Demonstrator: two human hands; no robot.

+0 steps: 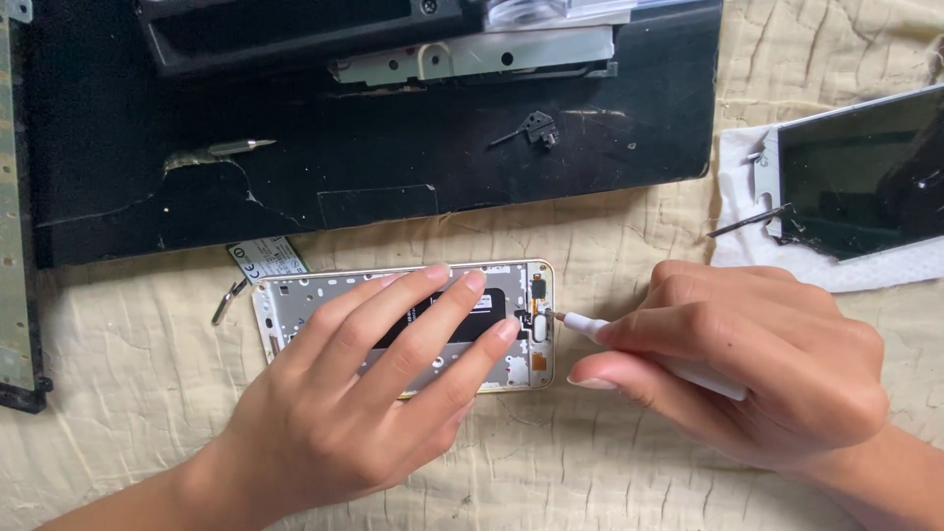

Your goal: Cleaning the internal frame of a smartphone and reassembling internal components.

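Quilted cream cloth [629, 226], opened gold-rimmed phone [531, 369], silver inner frame, white screwdriver [588, 325]

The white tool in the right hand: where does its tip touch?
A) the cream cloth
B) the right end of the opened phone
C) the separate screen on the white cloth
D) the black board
B: the right hand aims the white tool into the opened phone at its right end.

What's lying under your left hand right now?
The left hand presses flat on an opened phone frame lying on the cream cloth. Its silver inner plate and a dark centre patch show between the fingers; the frame's middle and lower left are covered.
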